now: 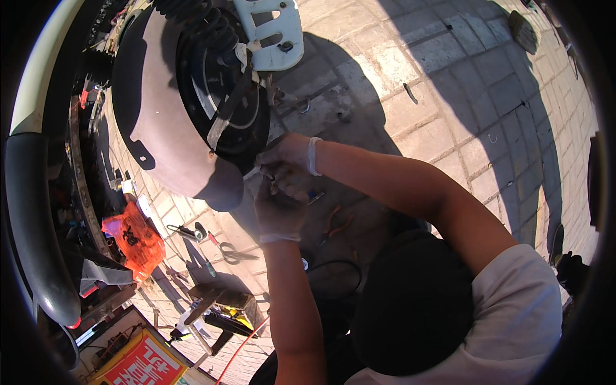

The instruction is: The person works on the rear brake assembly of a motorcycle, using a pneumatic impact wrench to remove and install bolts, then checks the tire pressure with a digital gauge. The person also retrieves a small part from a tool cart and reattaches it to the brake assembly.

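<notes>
My left hand [280,204] and my right hand [287,154], both in thin translucent gloves, are closed together at the lower edge of a curved grey plastic mudguard [160,96]. Their fingertips pinch a small dark piece that I cannot make out. Just above them are a black round wheel part [250,128] and a strap-like bracket [224,119]. Higher up are a black coil spring [199,29] and a white plate [276,32] with cut-outs. Below my hands, orange-handled pliers [333,224] lie on the shaded paving.
A vehicle body [32,224] runs along the left beside an orange bag [138,244], scissors [234,253], a metal toolbox [231,308] and a red-and-yellow sign [141,362]. A stone block [523,32] sits at top right. A black rounded shape [410,301] fills the lower right.
</notes>
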### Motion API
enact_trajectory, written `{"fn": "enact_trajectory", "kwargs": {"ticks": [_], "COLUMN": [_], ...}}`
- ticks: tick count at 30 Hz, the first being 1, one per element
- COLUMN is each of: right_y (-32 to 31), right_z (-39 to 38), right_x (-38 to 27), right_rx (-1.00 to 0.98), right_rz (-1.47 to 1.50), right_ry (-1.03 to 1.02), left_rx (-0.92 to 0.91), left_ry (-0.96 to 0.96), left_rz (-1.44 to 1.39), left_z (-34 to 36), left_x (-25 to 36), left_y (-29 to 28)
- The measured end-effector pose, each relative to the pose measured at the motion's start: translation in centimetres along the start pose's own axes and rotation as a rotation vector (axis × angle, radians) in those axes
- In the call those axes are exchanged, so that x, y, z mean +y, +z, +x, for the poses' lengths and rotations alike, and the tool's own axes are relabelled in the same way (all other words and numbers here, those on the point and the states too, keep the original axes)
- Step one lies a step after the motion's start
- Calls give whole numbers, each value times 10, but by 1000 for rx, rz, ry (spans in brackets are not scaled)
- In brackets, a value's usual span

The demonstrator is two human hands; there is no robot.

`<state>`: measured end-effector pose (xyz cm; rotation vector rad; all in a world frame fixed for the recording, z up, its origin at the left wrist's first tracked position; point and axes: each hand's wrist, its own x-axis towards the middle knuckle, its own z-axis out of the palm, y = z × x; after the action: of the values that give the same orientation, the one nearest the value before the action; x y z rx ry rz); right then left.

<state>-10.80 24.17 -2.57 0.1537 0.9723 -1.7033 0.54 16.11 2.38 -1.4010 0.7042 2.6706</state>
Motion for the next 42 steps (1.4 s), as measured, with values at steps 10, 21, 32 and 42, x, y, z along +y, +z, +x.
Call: {"fn": "enact_trajectory", "kwargs": {"ticks": [10, 21, 32, 42], "right_y": [10, -17, 6, 2], "right_z": [7, 57, 7, 13], "right_x": [0, 43, 1, 10], "right_rx": [147, -142, 106, 24], "right_rz": [-83, -236, -344, -252], "right_ry": [35, -327, -25, -39], "left_rx": [238, -106, 16, 222], "left_ry": [805, 94, 351, 603], "left_rz": [1445, -58, 718, 649], "left_z": [14, 0, 11, -10], "left_x": [8, 6, 8, -3], "left_y": [-25, -6, -13, -6]}}
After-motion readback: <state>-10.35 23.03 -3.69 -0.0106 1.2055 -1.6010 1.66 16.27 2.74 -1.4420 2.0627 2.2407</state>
